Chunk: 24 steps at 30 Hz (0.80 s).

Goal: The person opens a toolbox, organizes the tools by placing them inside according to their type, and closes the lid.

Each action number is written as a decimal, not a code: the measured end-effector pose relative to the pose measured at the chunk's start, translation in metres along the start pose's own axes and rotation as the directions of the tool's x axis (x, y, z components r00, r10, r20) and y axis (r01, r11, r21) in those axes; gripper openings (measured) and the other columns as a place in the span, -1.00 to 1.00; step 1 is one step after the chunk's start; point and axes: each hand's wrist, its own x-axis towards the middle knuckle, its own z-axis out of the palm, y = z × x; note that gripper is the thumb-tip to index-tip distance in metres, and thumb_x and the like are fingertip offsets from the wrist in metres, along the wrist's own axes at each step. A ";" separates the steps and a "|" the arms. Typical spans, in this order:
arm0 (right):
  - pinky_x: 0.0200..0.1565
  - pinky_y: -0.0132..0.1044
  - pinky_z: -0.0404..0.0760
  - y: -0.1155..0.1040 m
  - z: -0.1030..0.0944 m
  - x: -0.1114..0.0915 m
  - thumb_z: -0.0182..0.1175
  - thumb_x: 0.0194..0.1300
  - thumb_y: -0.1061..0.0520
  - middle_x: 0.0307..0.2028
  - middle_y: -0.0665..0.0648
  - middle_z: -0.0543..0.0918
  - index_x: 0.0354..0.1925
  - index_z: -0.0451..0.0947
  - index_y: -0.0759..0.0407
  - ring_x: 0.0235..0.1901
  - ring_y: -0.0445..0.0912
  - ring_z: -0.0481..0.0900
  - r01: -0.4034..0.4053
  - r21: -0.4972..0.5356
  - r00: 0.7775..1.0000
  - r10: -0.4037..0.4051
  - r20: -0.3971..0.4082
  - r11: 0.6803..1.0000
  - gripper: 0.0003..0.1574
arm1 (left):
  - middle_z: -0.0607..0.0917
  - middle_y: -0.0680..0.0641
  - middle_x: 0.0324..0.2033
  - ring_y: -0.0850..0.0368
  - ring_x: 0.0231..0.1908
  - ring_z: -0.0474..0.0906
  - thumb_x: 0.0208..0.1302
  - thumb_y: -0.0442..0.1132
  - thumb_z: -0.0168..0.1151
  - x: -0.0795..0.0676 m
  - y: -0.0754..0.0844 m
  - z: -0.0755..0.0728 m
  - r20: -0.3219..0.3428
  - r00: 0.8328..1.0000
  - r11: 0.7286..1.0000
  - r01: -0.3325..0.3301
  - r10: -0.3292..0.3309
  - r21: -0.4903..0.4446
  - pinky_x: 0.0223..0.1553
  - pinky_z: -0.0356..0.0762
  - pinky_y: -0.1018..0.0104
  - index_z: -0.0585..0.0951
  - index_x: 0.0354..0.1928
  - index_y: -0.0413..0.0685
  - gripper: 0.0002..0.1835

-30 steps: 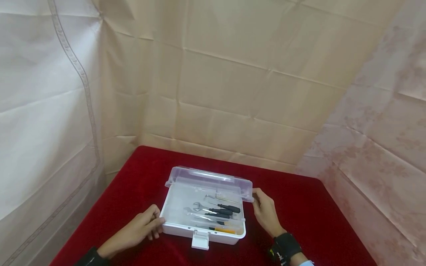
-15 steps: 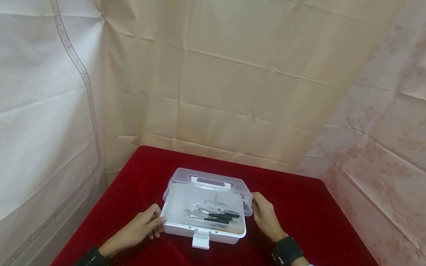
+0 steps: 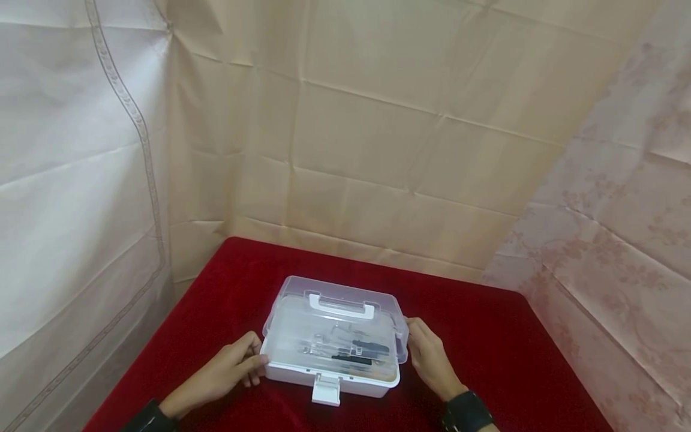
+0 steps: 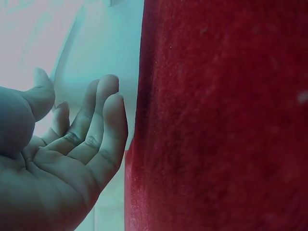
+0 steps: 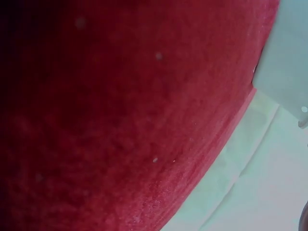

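A white toolbox (image 3: 294, 376) with a clear lid (image 3: 337, 291) lies on the red cloth. Through the lid, which is tilted partly down from the back, show wrenches and dark-handled tools (image 3: 351, 360), blurred by the plastic. My left hand (image 3: 237, 362) grips the box's front left corner, thumb on the rim and fingers along the side; the left wrist view shows these fingers (image 4: 114, 118) against the white wall. At the right end, my right hand (image 3: 428, 351) pinches the lid's edge. Its fingertips are partly hidden behind the lid.
A white latch (image 3: 326, 390) hangs out from the box's front. On the lid is a white carry handle (image 3: 341, 308). Red cloth (image 3: 475, 336) covers the table, and beige sheets (image 3: 378, 150) hang behind and at both sides.
My right hand has swung the lid forward and down over the box, bringing the handle into view. The right hand has shifted slightly down; the left hand has stayed at its corner.
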 end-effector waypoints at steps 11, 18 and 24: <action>0.03 -0.38 0.48 -0.006 0.004 -0.010 0.14 0.19 0.47 0.05 0.01 0.54 -0.18 0.46 0.07 0.05 -0.09 0.56 0.008 -0.035 1.000 -0.007 0.021 0.999 -0.65 | 0.63 -0.10 -0.42 0.09 -0.48 0.59 0.34 -0.10 0.23 0.000 0.000 0.000 -0.044 0.999 1.000 0.014 -0.014 0.001 -0.45 0.57 0.21 0.35 -0.20 -0.16 -0.68; -0.04 -0.35 0.54 -0.013 0.002 -0.012 0.15 0.12 0.55 0.04 0.02 0.53 -0.17 0.45 0.06 0.03 -0.08 0.56 -0.032 -0.012 0.998 0.033 0.048 0.999 -0.54 | 0.62 -0.09 -0.43 0.08 -0.47 0.60 0.27 -0.08 0.30 -0.002 0.003 -0.002 -0.038 0.999 0.999 0.025 -0.024 0.035 -0.42 0.58 0.22 0.38 -0.21 -0.16 -0.65; -0.04 -0.33 0.55 -0.015 0.001 -0.011 0.16 0.06 0.59 0.07 0.04 0.52 -0.13 0.45 0.08 0.04 -0.07 0.57 -0.050 -0.056 0.996 0.054 0.064 0.997 -0.47 | 0.63 -0.09 -0.47 0.12 -0.49 0.59 0.25 -0.10 0.32 -0.003 0.004 -0.003 -0.048 0.998 0.998 -0.025 0.027 0.054 -0.45 0.57 0.23 0.39 -0.21 -0.17 -0.64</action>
